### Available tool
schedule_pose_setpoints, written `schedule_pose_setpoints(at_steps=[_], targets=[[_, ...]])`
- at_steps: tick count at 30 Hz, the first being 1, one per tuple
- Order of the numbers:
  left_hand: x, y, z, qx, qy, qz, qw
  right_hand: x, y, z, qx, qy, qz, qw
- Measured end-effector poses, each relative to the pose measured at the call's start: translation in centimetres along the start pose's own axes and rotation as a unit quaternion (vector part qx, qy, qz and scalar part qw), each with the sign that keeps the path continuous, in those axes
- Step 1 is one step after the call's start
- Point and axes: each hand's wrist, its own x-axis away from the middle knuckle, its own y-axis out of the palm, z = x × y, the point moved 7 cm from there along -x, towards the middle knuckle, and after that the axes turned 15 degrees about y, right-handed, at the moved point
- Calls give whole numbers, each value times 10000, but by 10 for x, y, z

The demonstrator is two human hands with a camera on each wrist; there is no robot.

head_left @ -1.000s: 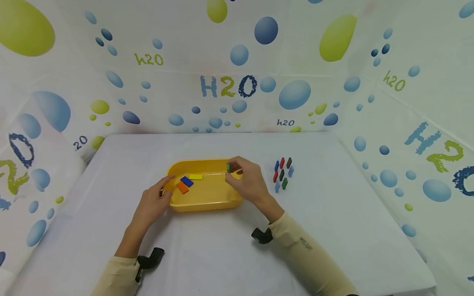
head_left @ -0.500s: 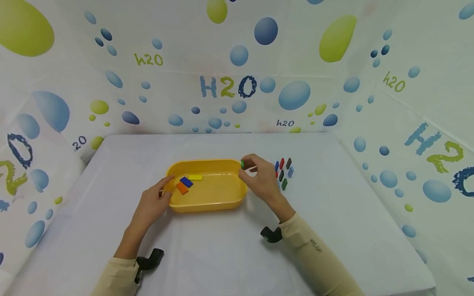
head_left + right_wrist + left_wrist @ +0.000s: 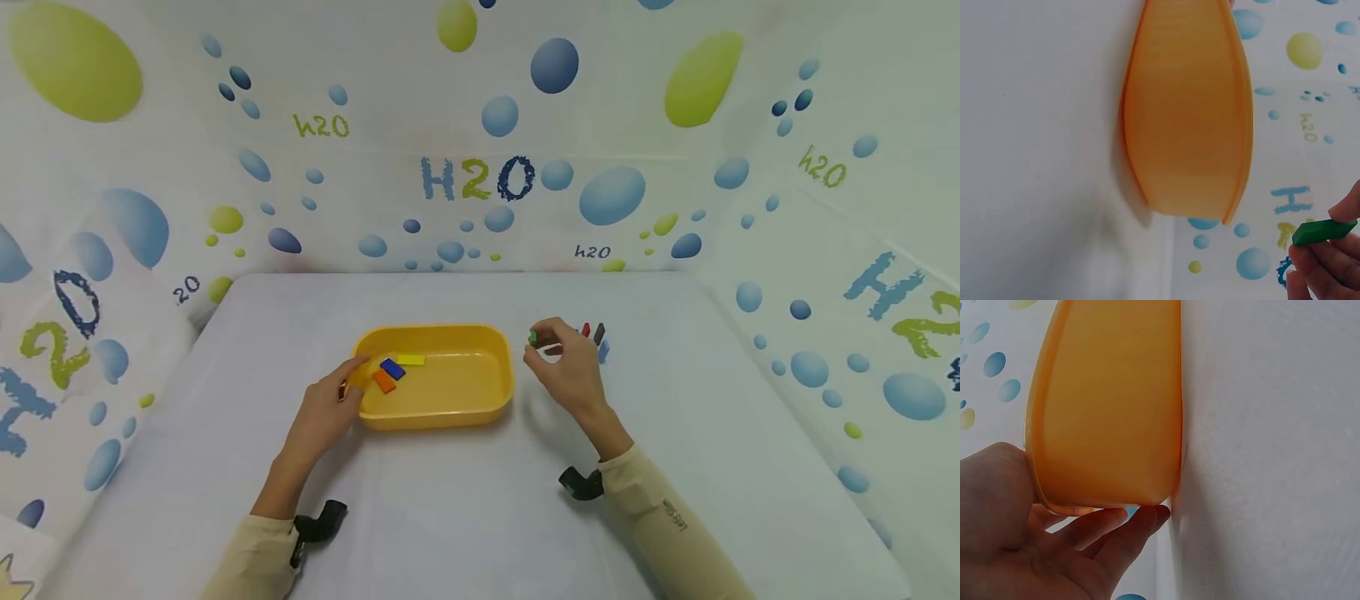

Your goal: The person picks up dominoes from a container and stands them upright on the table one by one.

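Observation:
My left hand [image 3: 330,404] grips the left end of a yellow plastic tray [image 3: 457,387], thumb at the rim and fingers against the outer wall, as the left wrist view shows up close. Inside, toward that end, lie a yellow block [image 3: 410,360], a blue block [image 3: 392,368] and an orange block [image 3: 384,381]. Beyond the tray's right end my right hand [image 3: 573,379] pinches a small green block [image 3: 1324,232] between thumb and fingers, raised above the table. Behind this hand stand more small blocks, among them a black one [image 3: 599,333] and a light blue one [image 3: 604,352], partly hidden.
A white cloth [image 3: 450,500] covers the table. Patterned curtains [image 3: 360,183] with blue and green drops close off the back and both sides. Each wrist carries a black camera mount [image 3: 321,522] over a beige sleeve.
My right hand has moved right with the green block, from over the tray to outside its right end, now covering several standing blocks. My left hand keeps its grip. The head view has shifted slightly.

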Motion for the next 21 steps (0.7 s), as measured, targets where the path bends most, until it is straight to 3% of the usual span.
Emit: schedule_pose_setpoints(at_steps=[12,21], targets=[[-1,0,3,-71,42,2,10000,-2,-24,23,216,312,332,9987],[-2,0,4,-70,44,4,10000,-2,-39,36,72,332,507,9981]])
